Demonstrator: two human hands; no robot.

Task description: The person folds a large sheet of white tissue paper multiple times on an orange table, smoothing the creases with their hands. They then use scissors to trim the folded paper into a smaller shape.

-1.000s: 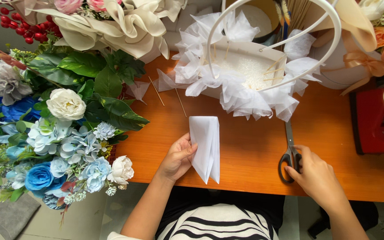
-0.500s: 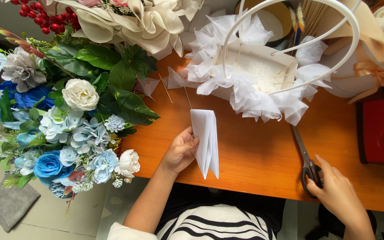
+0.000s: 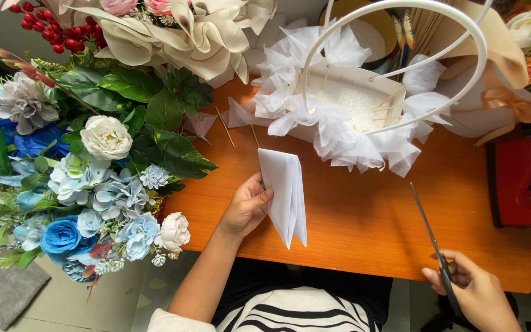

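Your left hand (image 3: 245, 209) sits over the middle of the orange desk (image 3: 364, 215), its grip closed on a folded white sheet (image 3: 285, 195): thumb and fingers pinch the sheet's left edge, and the sheet hangs as a long wedge with its broad end far from you and its point toward you, above the desk's near half. Your right hand (image 3: 471, 295) is at the near right corner of the desk, its grip closed around the handles of a pair of scissors (image 3: 434, 246); the blades lie together and run up and to the left from the hand, their tip well apart from the folded sheet.

Far from you, just beyond the sheet, stands a white basket (image 3: 345, 101) with a tall hoop handle, its rim dressed in ruffled white tissue with thin wooden sticks poking up among the ruffles. Two more tissue pieces on sticks (image 3: 232, 120) lie on the desk to the left of the basket. Off the desk's left edge is a large bouquet of blue, white and cream flowers (image 3: 87, 184) with broad green leaves, and a cluster of red berries (image 3: 47, 27) shows at the far left
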